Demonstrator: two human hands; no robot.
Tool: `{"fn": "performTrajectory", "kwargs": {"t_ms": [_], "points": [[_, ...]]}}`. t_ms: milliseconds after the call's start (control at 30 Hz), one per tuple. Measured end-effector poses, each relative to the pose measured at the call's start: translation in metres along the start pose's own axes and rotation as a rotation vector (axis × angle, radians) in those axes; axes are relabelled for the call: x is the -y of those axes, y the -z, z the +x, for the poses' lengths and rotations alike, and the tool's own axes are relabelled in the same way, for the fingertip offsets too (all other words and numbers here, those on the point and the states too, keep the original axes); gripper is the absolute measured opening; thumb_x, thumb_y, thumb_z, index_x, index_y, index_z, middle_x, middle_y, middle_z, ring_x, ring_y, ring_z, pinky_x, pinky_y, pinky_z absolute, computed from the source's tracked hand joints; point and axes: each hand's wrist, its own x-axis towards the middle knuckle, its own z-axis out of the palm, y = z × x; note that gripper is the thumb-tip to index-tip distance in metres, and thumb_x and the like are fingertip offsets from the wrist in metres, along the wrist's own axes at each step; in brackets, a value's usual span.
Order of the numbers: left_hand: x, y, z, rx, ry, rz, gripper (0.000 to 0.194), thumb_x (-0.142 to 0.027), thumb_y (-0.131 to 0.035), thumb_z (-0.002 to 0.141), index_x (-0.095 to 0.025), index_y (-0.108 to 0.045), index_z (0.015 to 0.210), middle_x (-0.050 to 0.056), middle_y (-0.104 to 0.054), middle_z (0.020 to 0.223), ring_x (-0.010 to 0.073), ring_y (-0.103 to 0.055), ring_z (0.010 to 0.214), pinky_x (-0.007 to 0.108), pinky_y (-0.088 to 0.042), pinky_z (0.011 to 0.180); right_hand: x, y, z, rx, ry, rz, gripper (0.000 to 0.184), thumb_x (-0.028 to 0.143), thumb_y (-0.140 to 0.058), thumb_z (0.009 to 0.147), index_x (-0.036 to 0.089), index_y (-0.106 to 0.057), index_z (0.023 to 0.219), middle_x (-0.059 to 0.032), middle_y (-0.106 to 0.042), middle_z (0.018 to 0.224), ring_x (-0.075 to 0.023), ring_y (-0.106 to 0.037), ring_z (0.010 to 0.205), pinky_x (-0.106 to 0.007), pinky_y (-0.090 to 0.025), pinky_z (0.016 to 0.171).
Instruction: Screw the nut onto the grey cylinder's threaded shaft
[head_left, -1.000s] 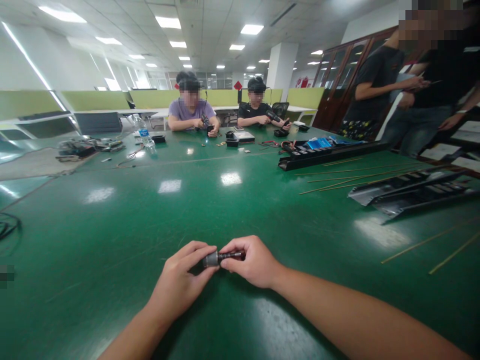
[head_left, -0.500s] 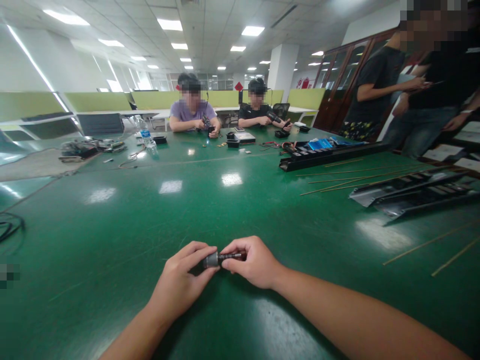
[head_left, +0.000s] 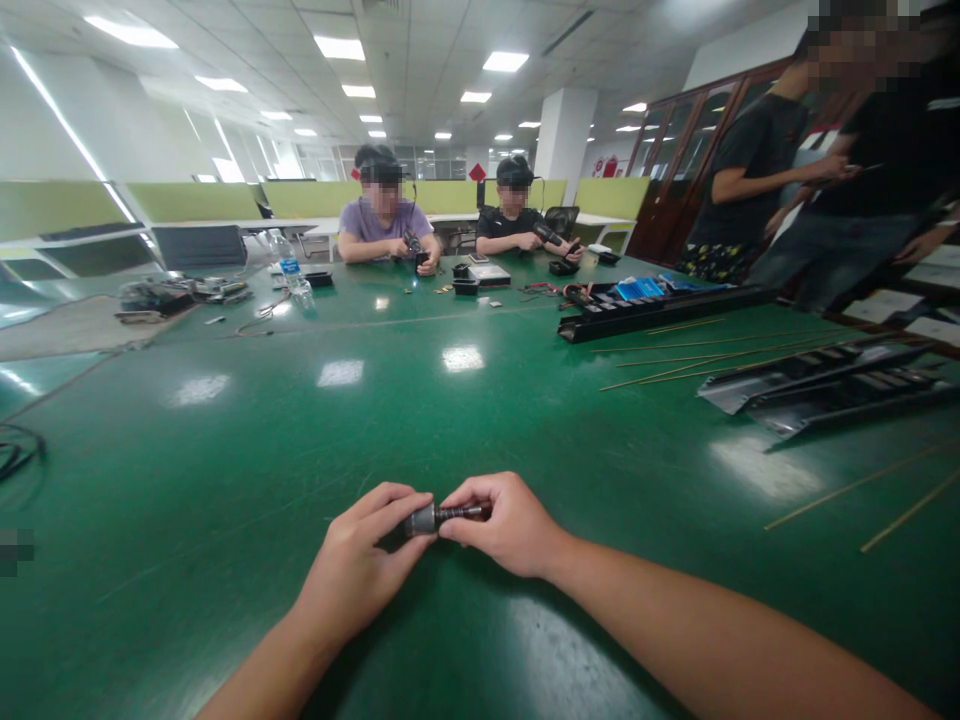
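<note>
- A large office room with green-partitioned desks stretched across the back of the frame, under rows of ceiling lights.
- A green counter (head_left: 180,480) filled the lower frame.
- At its far end, upper centre, a seated person in a lilac shirt (head_left: 382,225) and a seated person in a black shirt (head_left: 514,228) each held a small dark object.
- Two standing people (head_left: 750,160) were at upper right, beside the counter.
- Black slotted rails (head_left: 825,390) lay on the right of the counter, with thin tan rods (head_left: 847,490) near them.
- A plastic water bottle (head_left: 294,272) stood at the far left of the work clutter.
- At lower centre, just above the counter, the left hand (head_left: 352,550) pinched the silver end of a small metal cylinder (head_left: 442,517) between thumb and fingers.
- The right hand (head_left: 510,525) pinched its dark, narrower end, the two hands nearly touching.
</note>
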Motion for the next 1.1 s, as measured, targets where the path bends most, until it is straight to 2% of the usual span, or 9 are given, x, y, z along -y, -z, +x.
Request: {"fn": "performTrajectory", "kwargs": {"t_ms": [433, 1100], "points": [[-0.0004, 0.0005, -0.0006, -0.004, 0.019, -0.009, 0.024, -0.023, -0.068, 0.087, -0.022, -0.070, 0.111, 0.006, -0.068, 0.100, 0.0151, -0.068, 0.088, 0.023, -0.056, 0.077, -0.0016, -0.0016, -0.0002, -0.006, -0.001, 0.053, 0.019, 0.022, -0.077, 0.070, 0.013, -0.073, 0.086, -0.0022, -0.071, 0.074, -0.0124, -0.061, 0.061, -0.023, -0.047, 0.059], [0.0031, 0.0031, -0.0029, -0.006, 0.023, 0.006, 0.027, -0.023, -0.070, 0.086, -0.023, -0.069, 0.113, 0.005, -0.067, 0.103, 0.0137, -0.067, 0.090, 0.022, -0.055, 0.080, -0.0027, -0.0018, 0.0002, -0.023, -0.014, 0.018, 0.020, 0.024, -0.075, 0.072, 0.012, -0.072, 0.088, -0.0028, -0.070, 0.070, -0.0133, -0.061, 0.060, -0.024, -0.046, 0.057]]}}
